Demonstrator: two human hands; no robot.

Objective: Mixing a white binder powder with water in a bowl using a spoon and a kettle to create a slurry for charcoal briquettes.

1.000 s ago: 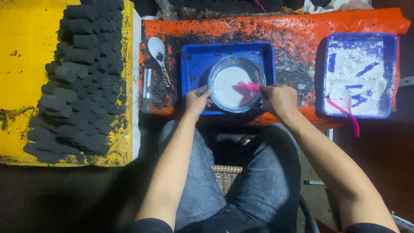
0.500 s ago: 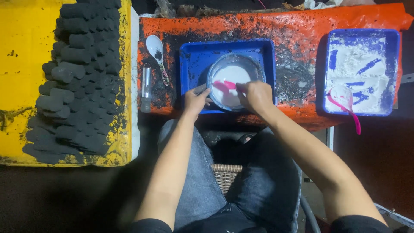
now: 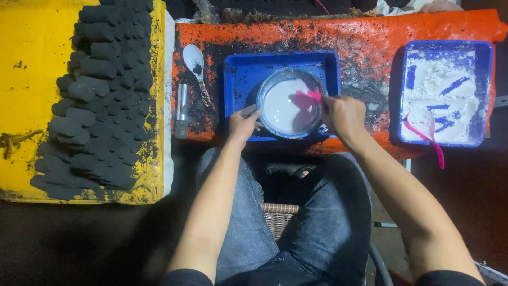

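A clear round bowl [image 3: 267, 87] of white liquid sits inside a blue tray [image 3: 241, 74] on an orange, soot-stained surface. My left hand [image 3: 242, 125] grips the bowl's near-left rim. My right hand [image 3: 344, 114] holds a pink spoon [image 3: 309, 96] whose end dips into the white liquid at the bowl's right side.
A second blue tray [image 3: 484, 90] with white powder and a pink scoop [image 3: 423, 127] stands at the right. A white spoon [image 3: 194, 61] and a small metal tube [image 3: 181, 108] lie left of the bowl. Several dark cylinders [image 3: 95, 100] are stacked on a yellow sheet [image 3: 26, 79].
My right hand has moved the pink spoon around in the bowl, from the right to the middle and back to the right. The left hand stays on the rim.
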